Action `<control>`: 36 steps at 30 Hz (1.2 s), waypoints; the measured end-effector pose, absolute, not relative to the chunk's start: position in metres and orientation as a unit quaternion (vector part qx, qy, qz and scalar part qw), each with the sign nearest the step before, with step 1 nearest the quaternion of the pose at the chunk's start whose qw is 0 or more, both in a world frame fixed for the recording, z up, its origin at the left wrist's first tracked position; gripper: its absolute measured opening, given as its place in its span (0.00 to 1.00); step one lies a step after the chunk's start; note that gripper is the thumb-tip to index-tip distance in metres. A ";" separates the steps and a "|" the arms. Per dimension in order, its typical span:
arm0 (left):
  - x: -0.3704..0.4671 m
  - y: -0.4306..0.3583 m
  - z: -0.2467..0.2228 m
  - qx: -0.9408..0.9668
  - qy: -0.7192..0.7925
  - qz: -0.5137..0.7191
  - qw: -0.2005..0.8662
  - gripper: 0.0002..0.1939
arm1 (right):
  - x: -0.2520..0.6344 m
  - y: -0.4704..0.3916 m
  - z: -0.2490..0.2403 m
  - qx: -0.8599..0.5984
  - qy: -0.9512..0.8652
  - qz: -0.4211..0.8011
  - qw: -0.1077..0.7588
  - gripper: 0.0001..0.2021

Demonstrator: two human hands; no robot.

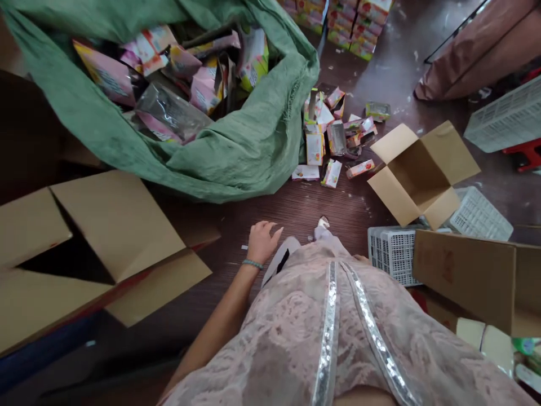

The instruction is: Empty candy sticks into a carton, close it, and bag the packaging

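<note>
My left hand (pixel 262 242) hangs beside my clothing, over the dark floor, with its fingers apart and nothing in it; a beaded bracelet (pixel 252 263) circles the wrist. Of my right hand (pixel 362 259) only a small bit shows past the right edge of the patterned garment (pixel 291 316), so its fingers are hidden. Ahead, a large green sack (pixel 253 146) lies open, full of crumpled pink and yellow packages and a clear plastic tray (pixel 169 110). Several small torn boxes (pixel 315 148) are scattered on the floor at the sack's right side.
An open cardboard box (pixel 114 220) stands at the left. On the right are another open box (pixel 418 172), a white plastic crate (pixel 391 254) and a large carton (pixel 465 276). Stacked colourful boxes (pixel 355 25) stand at the back, and a brown cover (pixel 477 51) at upper right.
</note>
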State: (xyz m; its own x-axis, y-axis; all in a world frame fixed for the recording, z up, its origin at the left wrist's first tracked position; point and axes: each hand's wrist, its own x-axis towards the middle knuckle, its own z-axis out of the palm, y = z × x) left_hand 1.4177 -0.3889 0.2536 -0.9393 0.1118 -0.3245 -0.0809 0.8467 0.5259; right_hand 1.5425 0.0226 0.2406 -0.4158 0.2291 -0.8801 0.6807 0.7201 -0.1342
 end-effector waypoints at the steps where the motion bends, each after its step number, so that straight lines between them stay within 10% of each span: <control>1: 1.410 -0.379 0.252 -0.017 0.944 0.279 0.177 0.17 | 1.521 0.041 0.241 0.283 0.805 -0.223 0.472 0.17; 11: 1.282 -0.351 0.262 -0.182 0.946 0.261 0.066 0.25 | 1.304 0.115 0.259 0.268 0.845 -0.043 0.461 0.22; 36: 1.002 -0.321 0.263 -0.179 0.956 0.220 0.076 0.56 | 1.093 0.108 0.252 0.200 0.860 -0.144 0.446 0.22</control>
State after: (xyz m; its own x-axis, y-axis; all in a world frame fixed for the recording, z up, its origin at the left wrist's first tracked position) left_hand 1.0017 -0.3206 0.2628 -0.9240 -0.3091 -0.2252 -0.3765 0.8386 0.3937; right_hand 1.0934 0.1080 0.2518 -0.5214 0.2150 -0.8258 0.4730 0.8783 -0.0700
